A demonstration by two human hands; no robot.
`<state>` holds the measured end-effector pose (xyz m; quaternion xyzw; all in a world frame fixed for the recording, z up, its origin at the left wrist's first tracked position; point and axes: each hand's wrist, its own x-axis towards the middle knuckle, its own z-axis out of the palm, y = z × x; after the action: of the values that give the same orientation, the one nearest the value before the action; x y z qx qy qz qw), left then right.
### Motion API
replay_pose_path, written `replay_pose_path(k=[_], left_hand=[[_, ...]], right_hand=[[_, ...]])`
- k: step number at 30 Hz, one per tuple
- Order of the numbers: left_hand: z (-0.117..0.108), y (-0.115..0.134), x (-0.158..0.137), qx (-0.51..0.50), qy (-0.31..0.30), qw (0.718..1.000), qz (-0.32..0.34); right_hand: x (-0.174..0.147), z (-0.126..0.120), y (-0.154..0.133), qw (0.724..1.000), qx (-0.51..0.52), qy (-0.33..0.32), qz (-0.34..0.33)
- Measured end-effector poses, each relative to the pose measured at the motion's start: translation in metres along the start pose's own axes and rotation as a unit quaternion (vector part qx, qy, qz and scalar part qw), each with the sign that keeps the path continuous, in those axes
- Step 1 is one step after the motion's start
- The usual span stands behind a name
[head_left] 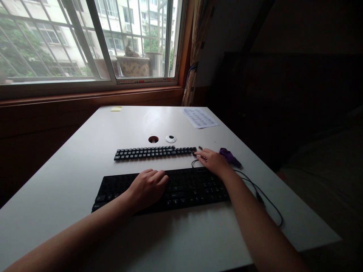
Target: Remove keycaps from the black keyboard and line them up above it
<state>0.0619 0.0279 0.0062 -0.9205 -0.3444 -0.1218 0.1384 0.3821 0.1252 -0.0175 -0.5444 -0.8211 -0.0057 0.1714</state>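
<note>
Many keys [155,152] line mid-frame, the right hand [211,160] apparently arranging them, the left hand [149,185] curled over the keyboard [181,189], both grips unclear; precise placement seems next.

- your keyboard [184,184] is all black with pale key markings
- your keycaps [150,152] are black too, same pale legends
- plain white desk [70,158] you've got there
- cloth [229,156] is proper purple
- sticky note's [116,108] yellow
- your sheets [200,118]: whitish, bluish-grey print
- black cable [270,204]
- tan curtain [199,37], darker patches
</note>
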Motion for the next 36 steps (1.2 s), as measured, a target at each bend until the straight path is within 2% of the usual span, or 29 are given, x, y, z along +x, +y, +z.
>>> replay_pose_path(k=[16, 36], left_hand=[[0.0018, 0.0004, 0.0022, -0.002, 0.006, 1.000, 0.001], [0.0043, 0.0003, 0.0023, -0.005, 0.010, 1.000, 0.003]], right_hand=[[0.0051, 0.0036, 0.0013, 1.000, 0.000, -0.031, 0.003], [0.0056, 0.0041, 0.0003, 0.999, -0.007, -0.031, 0.012]])
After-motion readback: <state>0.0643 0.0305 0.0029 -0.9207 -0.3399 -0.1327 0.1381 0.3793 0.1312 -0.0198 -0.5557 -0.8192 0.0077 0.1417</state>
